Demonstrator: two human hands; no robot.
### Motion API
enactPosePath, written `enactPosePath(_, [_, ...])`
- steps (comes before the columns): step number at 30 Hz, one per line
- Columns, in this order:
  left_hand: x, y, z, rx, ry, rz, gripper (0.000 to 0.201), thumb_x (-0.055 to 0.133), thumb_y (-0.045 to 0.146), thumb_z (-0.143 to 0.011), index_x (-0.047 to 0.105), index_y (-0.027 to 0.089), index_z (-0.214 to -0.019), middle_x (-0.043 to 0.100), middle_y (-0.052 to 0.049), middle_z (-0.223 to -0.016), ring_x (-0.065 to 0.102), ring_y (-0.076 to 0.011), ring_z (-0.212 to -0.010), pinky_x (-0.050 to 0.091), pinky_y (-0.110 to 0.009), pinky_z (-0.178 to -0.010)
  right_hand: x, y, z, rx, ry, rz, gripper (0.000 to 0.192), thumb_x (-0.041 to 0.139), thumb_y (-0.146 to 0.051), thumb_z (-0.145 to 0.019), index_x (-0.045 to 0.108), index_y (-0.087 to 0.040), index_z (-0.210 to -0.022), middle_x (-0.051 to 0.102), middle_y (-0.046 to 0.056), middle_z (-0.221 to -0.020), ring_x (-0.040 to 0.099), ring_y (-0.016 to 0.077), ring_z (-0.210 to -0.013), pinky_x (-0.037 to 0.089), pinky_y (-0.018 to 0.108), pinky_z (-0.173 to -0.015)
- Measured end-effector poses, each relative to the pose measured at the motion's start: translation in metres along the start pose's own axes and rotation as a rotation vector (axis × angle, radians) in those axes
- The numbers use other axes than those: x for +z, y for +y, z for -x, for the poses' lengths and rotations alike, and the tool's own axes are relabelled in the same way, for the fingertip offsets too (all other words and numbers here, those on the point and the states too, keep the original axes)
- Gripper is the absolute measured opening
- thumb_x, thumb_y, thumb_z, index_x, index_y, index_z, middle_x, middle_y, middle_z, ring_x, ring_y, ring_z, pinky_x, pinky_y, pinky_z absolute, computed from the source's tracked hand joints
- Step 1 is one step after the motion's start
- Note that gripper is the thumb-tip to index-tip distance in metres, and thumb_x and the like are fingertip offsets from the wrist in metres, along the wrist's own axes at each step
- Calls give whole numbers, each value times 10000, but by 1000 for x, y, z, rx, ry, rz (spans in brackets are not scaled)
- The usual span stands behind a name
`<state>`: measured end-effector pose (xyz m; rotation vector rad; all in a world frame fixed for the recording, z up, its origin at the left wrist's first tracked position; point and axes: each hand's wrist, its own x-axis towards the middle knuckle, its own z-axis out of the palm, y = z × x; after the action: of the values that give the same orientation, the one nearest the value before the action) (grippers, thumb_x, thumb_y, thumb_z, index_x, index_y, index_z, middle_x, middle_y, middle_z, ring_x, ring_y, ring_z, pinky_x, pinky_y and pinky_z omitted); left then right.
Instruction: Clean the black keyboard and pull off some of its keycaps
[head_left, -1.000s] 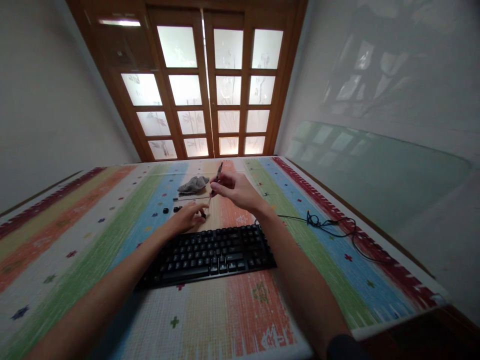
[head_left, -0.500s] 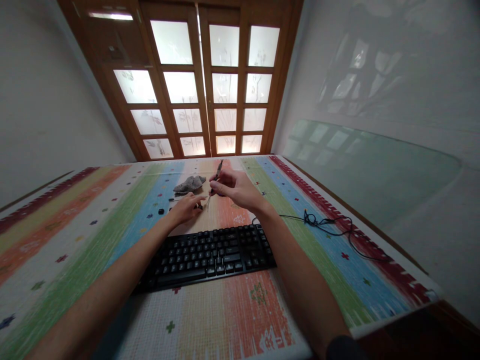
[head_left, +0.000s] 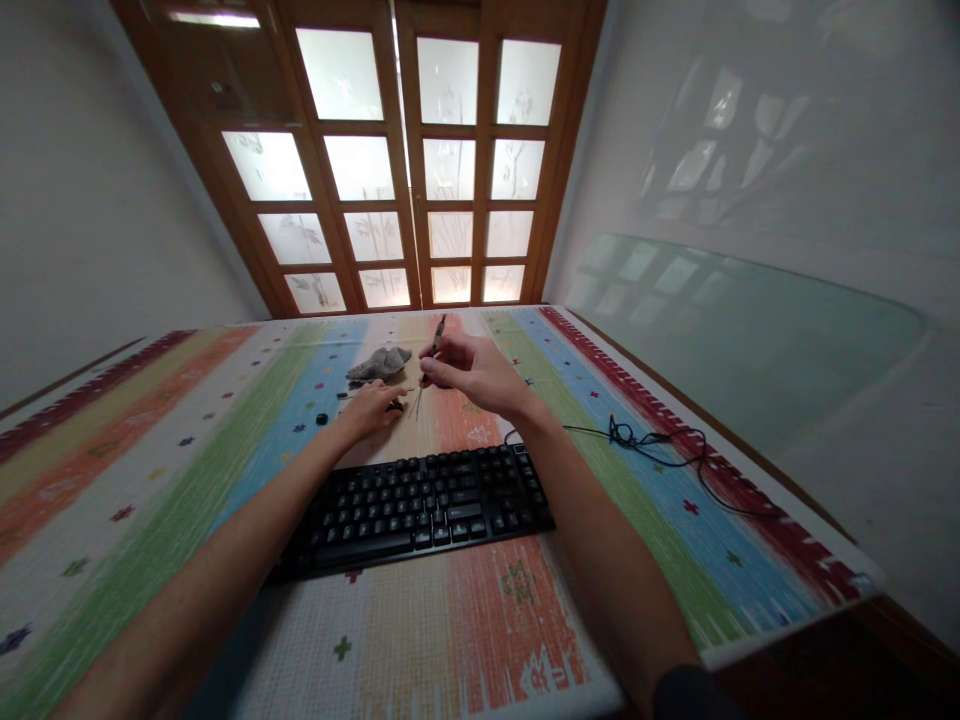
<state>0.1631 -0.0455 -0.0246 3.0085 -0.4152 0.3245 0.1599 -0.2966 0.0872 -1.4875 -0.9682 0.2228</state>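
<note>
Far left, striped tablecloth (head_left: 172,440), with pale wall beyond. A black keycap (head_left: 321,419) is seen lying alone on the blue stripe, just left of the left hand (head_left: 367,410). That hand is half curled low over the cloth; a small dark piece (head_left: 394,406) is pinched at the fingertips (too small for its shape to be made out). Behind the hand, a crumpled grey rag (head_left: 380,364) is laid. Nearer, the black keyboard (head_left: 427,505) is set across the middle of the table, its left end overlapped by the left forearm. Above its far edge a slim dark tool (head_left: 439,335) is held tilted, thin prongs pointing down, near the dark piece. It is gripped by the right hand (head_left: 476,372), thumb and fingers closed around it. Farther right, a black cable (head_left: 660,440) is left loosely looped, lying across the blue and maroon stripes.
</note>
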Motion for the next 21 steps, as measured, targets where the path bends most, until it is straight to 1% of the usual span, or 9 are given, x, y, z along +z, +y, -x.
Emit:
enactPosePath(9, [-3,4,4,-46,-8,-41,368,638,232,-818,655,209,-1185,719,-122,-1168,587,-336,-1105,423,-445,-912,0,-3,1,13,-3,3,209,704,-348,-848,644,-171,-941,715,50,-877,689,162,-826,548,301,-760])
enactPosePath(14, [-2,2,5,-99,-4,-45,374,646,271,-822,647,231,-1193,722,-113,-1127,597,-336,-1104,404,-464,-928,-1,-4,1,16,-1,0,207,709,-357,-844,643,-182,-932,715,39,-860,688,161,-812,558,298,-742])
enactPosePath(18, [0,0,6,-122,-12,-42,403,650,243,-812,634,241,-1215,736,-102,-1086,602,-339,-1098,394,-484,-940,-2,-4,2,28,9,-5,166,700,-339,-851,648,-195,-915,714,37,-865,691,166,-824,562,303,-755])
enactPosePath(21, [1,1,7,-121,-19,-45,414,636,194,-804,635,236,-1216,729,-115,-1122,601,-342,-1103,396,-488,-943,-2,-4,2,33,6,-19,145,701,-318,-849,639,-198,-904,711,31,-846,694,165,-810,567,306,-762])
